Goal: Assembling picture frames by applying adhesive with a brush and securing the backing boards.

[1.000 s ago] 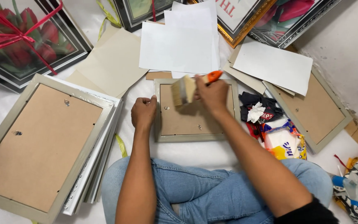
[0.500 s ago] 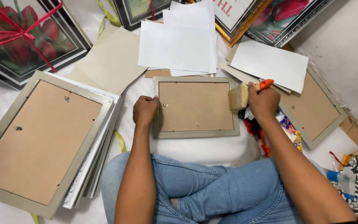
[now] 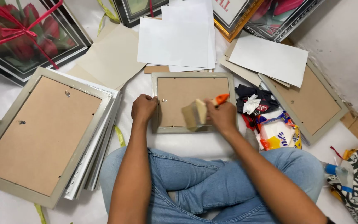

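Note:
A small grey picture frame lies face down on the white sheet in front of my crossed legs, its brown backing board up. My left hand grips the frame's left edge. My right hand holds a wide paintbrush with an orange handle, its pale bristles over the lower right part of the backing board.
A stack of larger face-down frames lies at the left. Another face-down frame lies at the right. White sheets and beige boards lie beyond. Dark cloth, crumpled paper and a plastic bag sit beside my right knee.
My right hand swung the brush from the frame's upper middle out past its right edge, then back onto the lower right of the backing board. My left hand stayed on the left edge.

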